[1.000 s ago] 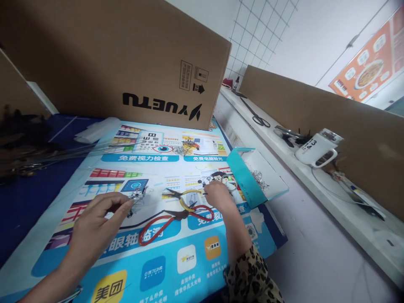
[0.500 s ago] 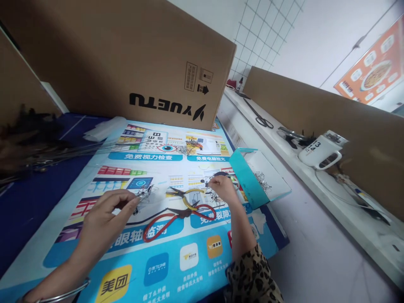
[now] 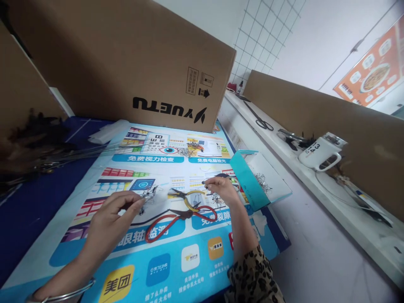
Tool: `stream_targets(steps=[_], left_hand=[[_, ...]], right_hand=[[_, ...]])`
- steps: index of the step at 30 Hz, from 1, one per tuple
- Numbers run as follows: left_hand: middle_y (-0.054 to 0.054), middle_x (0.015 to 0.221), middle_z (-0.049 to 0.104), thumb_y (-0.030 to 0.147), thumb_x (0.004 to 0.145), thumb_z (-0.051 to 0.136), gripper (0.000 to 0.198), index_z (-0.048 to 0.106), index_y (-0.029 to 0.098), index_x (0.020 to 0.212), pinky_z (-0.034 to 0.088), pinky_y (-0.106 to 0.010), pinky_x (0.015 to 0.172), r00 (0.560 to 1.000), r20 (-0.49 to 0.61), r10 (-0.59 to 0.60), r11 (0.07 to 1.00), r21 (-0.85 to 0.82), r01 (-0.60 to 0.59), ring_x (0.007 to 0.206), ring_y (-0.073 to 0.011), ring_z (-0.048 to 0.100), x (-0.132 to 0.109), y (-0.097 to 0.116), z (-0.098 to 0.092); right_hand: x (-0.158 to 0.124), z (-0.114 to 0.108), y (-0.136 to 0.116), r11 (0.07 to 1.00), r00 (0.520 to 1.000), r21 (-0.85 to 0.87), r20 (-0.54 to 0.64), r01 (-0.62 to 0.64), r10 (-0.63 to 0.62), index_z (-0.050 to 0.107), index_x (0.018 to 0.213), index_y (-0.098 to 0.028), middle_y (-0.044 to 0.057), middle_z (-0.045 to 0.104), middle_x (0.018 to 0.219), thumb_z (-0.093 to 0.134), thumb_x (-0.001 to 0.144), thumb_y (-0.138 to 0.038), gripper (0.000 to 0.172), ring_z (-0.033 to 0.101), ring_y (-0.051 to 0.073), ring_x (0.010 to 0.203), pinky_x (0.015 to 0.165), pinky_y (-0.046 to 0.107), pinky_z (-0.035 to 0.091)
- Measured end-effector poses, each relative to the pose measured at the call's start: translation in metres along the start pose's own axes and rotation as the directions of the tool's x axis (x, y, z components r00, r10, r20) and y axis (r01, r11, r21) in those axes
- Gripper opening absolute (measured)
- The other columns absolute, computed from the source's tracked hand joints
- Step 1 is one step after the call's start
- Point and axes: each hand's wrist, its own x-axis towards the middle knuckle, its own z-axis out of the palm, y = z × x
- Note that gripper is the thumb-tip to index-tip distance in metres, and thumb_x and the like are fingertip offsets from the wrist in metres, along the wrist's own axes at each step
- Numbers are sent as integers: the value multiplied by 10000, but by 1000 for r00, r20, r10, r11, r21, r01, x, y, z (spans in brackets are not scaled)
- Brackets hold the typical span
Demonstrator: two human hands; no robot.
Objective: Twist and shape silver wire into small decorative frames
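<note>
My left hand is closed in a pinch on a small bundle of thin wire with dark bits, held just above the printed sheet. The fingertips of my right hand pinch a tiny dark piece, too small to name. Between the hands lie yellow-handled pliers, jaws pointing left, overlapping red-handled scissors. Beside and partly behind my right hand rests a tangle of fine wire pieces. Another small wire heap sits farther back on the sheet.
An open teal box with wire pieces stands at the right. A large cardboard box closes off the back. Dark stems lie at the left. On the ledge at right are a white mug and black scissors.
The view has shifted slightly. Both hands keep nearly the same pose, still pinching their small pieces; the pliers and scissors lie as before.
</note>
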Motion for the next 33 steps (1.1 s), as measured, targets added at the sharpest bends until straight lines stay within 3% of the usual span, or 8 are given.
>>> stream_targets(steps=[3, 6, 10, 13, 20, 26, 33], left_hand=[[-39, 866, 584, 386, 794, 504, 215, 574, 190, 741, 408, -305, 809, 1000, 0, -3, 998, -70, 3, 867, -198, 541, -3, 8, 3], [-29, 844, 583, 357, 799, 507, 186, 567, 194, 731, 420, -281, 770, 999, 4, -37, 982, -185, 37, 835, -183, 549, -8, 18, 7], [-21, 825, 595, 352, 798, 516, 174, 574, 196, 745, 435, -269, 728, 988, 22, -154, 938, -311, 153, 788, -173, 556, -14, 27, 13], [-23, 815, 602, 359, 778, 532, 175, 590, 194, 767, 441, -267, 704, 978, 29, -208, 901, -383, 203, 774, -175, 553, -18, 30, 14], [-20, 779, 574, 356, 787, 529, 178, 579, 197, 726, 440, -267, 686, 977, 116, -179, 864, -456, 212, 759, -171, 541, -21, 36, 14], [-27, 795, 561, 338, 805, 525, 171, 576, 192, 733, 436, -278, 713, 981, 135, -142, 861, -473, 189, 788, -172, 532, -23, 36, 15], [-28, 819, 578, 304, 809, 522, 135, 577, 209, 731, 434, -290, 753, 991, 109, -72, 908, -404, 111, 812, -179, 551, -23, 35, 16]], right_hand=[[-1, 22, -8, 999, 999, 43, -38, 22, -20, 684, 850, -158, 35, 660, 758, 614, 701, -301, 218, 558, 130, 660, 591, 235, 444], [-7, 58, -17, 992, 995, 96, -78, 77, -69, 686, 813, -173, 25, 645, 742, 627, 702, -301, 180, 549, 129, 658, 600, 235, 441], [-21, 105, -29, 975, 1000, 220, 22, -14, 9, 663, 864, -197, -17, 562, 611, 598, 743, -359, 212, 452, 89, 470, 462, 223, 396], [-28, 122, -31, 958, 999, 286, 52, -7, -8, 657, 885, -195, -26, 534, 584, 600, 748, -357, 220, 438, 86, 478, 464, 219, 388], [-32, 135, -24, 953, 995, 287, -39, 98, -91, 648, 839, -192, 12, 605, 741, 614, 738, -312, 159, 539, 129, 658, 613, 251, 460], [-39, 138, -30, 972, 974, 116, -126, 202, -187, 630, 826, -202, 34, 618, 846, 567, 771, -255, 99, 567, 155, 773, 694, 266, 466], [-43, 137, -38, 958, 949, -21, -136, 286, -286, 623, 796, -206, 31, 610, 830, 541, 774, -204, 85, 565, 156, 785, 716, 267, 463]])
